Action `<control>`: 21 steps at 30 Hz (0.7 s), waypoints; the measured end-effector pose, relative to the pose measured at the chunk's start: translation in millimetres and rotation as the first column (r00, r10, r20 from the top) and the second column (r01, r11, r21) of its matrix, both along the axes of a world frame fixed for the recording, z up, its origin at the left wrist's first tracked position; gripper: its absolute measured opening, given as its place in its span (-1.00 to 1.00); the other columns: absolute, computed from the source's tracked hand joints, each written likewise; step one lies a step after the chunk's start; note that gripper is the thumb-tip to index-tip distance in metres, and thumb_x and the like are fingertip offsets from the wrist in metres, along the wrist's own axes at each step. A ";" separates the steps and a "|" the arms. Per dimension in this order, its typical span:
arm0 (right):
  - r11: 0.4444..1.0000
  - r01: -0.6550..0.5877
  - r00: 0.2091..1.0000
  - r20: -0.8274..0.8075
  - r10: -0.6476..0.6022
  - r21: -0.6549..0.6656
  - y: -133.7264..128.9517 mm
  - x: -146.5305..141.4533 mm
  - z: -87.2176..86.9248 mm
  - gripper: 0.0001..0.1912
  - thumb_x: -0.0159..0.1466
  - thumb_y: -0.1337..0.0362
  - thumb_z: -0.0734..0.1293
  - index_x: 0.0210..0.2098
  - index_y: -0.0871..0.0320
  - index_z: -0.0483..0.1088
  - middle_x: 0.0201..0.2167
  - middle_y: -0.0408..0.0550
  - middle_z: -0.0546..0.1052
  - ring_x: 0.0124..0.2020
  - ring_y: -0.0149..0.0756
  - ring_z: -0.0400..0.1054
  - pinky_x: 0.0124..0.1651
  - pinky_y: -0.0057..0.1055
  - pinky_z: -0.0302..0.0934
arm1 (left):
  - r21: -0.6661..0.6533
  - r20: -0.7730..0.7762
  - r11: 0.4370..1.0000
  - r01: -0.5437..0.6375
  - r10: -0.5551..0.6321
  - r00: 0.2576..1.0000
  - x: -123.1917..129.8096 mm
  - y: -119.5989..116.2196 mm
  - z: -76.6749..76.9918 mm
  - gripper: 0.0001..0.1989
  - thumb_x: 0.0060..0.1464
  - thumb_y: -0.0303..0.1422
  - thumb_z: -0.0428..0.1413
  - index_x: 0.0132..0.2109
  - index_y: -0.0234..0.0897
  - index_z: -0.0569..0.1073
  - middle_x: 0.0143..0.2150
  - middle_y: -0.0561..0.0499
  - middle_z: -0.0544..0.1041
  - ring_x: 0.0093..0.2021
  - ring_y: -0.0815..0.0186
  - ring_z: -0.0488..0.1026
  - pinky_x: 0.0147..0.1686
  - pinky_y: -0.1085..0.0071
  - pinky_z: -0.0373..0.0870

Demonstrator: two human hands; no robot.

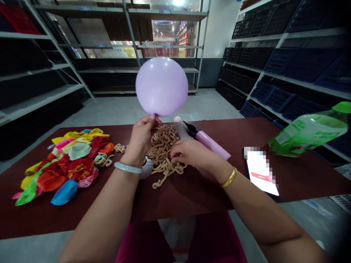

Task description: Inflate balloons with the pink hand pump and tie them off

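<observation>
A round, inflated purple balloon (pixel 162 87) stands up over the far side of the table, its neck pinched in the fingers of my left hand (pixel 142 133). Below it lies a heap of tan, string-like pieces (pixel 163 144), curled and tangled. My right hand (pixel 189 151) rests at the heap's right side with its fingers curled in against the pieces. Whether it grips one of them is hard to see. Just beyond that hand is a pink balloon pump (pixel 211 143) with a black nozzle.
Flat coloured balloons (pixel 79 164) lie piled on the left of the dark red table (pixel 175 204). A lit phone (pixel 261 171) and a green-capped bottle (pixel 309 131) are on the right. Shelves with dark crates (pixel 296 65) stand around the table.
</observation>
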State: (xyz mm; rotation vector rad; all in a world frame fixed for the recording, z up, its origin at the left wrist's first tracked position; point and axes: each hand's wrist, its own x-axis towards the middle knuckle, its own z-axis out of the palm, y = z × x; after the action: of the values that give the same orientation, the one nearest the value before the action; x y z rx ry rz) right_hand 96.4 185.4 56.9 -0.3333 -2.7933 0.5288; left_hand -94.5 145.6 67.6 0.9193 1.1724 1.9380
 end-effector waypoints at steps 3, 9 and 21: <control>0.993 0.094 0.996 0.000 -0.094 0.075 -7.1 -10.0 -10.7 -0.79 0.24 0.09 0.38 -0.42 0.07 0.53 -0.37 -0.08 0.55 -0.35 -0.27 0.38 -0.35 -0.36 0.10 | 0.051 -0.017 0.999 -0.010 0.011 1.000 -0.1 0.9 -1.9 -0.74 0.00 -0.22 0.26 -0.46 -0.34 0.47 -0.48 0.04 0.46 -0.48 0.46 0.38 -0.42 0.55 0.30; 0.984 0.121 0.987 -0.089 -0.133 -0.129 -5.4 -15.3 -17.2 -0.93 0.21 0.27 0.38 -0.39 0.05 0.53 -0.36 -0.13 0.54 -0.35 -0.33 0.37 -0.33 -0.40 0.15 | 0.051 0.004 0.998 -0.034 0.034 0.999 -2.2 0.1 -1.3 -0.78 0.01 -0.25 0.25 -0.43 -0.34 0.49 -0.44 0.02 0.49 -0.44 0.44 0.40 -0.36 0.53 0.31; 0.357 -0.347 0.737 -0.487 -0.468 -0.867 16.6 3.1 15.3 -0.75 0.24 0.04 0.34 -0.25 0.05 0.29 -0.38 -0.15 0.46 -0.40 -0.38 0.37 -0.28 -0.36 0.32 | 0.059 0.052 0.998 -0.009 0.006 0.999 -4.6 0.6 -3.3 -0.74 -0.05 -0.20 0.28 -0.43 -0.33 0.48 -0.44 0.03 0.47 -0.44 0.44 0.38 -0.37 0.53 0.32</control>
State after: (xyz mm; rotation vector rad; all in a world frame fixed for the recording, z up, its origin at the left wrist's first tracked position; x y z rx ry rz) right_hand 99.5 202.0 72.3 -0.3498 -1.4144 1.8216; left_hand -99.1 146.3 64.3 0.8912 1.0947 2.0003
